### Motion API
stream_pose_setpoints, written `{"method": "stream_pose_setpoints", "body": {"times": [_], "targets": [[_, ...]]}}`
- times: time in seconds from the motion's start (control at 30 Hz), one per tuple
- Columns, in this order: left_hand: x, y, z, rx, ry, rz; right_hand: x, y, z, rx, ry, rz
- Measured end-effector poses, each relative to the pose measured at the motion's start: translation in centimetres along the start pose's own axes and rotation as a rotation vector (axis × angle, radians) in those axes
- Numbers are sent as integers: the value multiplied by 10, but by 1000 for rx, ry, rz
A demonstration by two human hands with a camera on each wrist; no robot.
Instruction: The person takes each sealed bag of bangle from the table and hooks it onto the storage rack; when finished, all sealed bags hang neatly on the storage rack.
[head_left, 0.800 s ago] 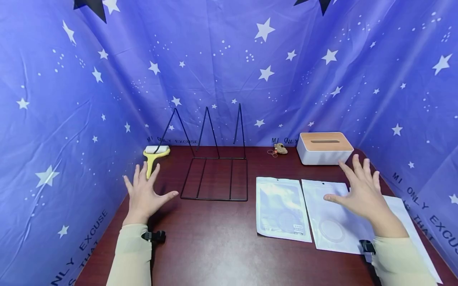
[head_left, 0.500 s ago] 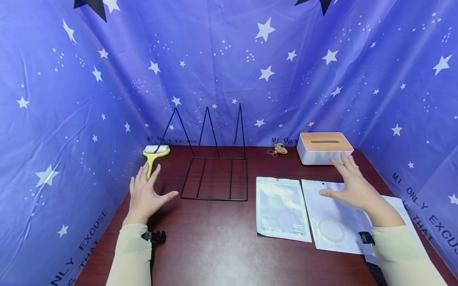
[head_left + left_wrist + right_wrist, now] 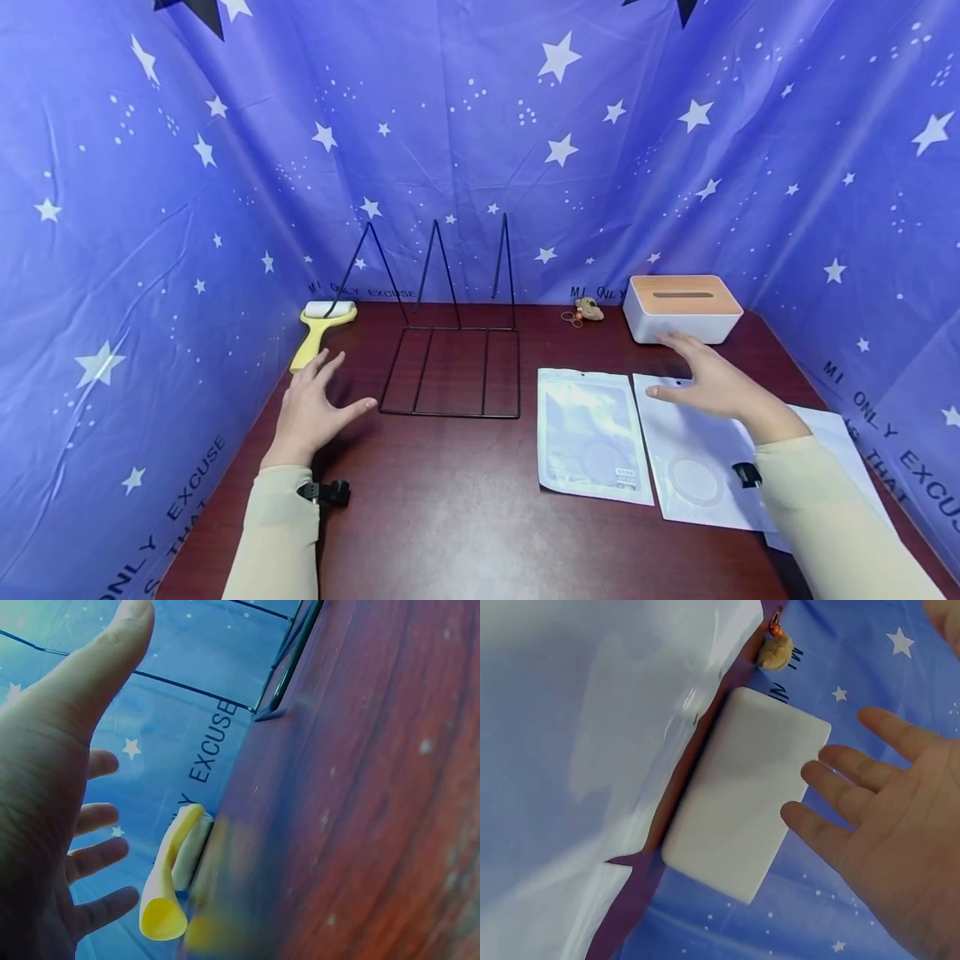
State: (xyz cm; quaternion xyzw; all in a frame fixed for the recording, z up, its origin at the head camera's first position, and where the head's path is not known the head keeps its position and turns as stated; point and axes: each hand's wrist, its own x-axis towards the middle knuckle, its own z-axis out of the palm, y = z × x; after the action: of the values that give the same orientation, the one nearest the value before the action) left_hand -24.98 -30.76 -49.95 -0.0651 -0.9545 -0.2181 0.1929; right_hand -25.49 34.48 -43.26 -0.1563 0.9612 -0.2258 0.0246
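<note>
My left hand [image 3: 311,417] hovers over the left of the table, fingers spread and holding nothing. Just beyond its fingertips lies a lint roller [image 3: 309,340] with a yellow handle and a white roll. In the left wrist view, the fingers are beside the roller's handle [image 3: 161,900], with a gap showing. My right hand [image 3: 712,383], also holding nothing, is above a white zip pouch [image 3: 693,487] that shows a ring shape. Its fingertips point toward a white tissue box [image 3: 678,330] with a wooden lid; in the right wrist view they overlap the box's edge [image 3: 739,795], contact unclear.
A black wire rack [image 3: 450,414] with pointed uprights stands left of centre. Another pouch [image 3: 592,433] lies right of it, and white sheet-like material [image 3: 828,433] sits under my right arm. A small toy keychain [image 3: 589,309] is at the back, before a starry blue curtain [image 3: 450,150].
My right hand has moved left, across the second pouch, and its fingers have come closer together. The left hand's fingers have bent slightly, and more of the roller's handle shows.
</note>
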Motion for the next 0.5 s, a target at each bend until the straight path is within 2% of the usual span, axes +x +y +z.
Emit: {"method": "stream_pose_setpoints", "body": {"times": [0.4,0.5], "targets": [[0,0,12,-81,-102,-36,22,-2,7,-12,-14,-71],[0,1,15,-94,-119,-36,29,-3,8,12,-17,-82]]}}
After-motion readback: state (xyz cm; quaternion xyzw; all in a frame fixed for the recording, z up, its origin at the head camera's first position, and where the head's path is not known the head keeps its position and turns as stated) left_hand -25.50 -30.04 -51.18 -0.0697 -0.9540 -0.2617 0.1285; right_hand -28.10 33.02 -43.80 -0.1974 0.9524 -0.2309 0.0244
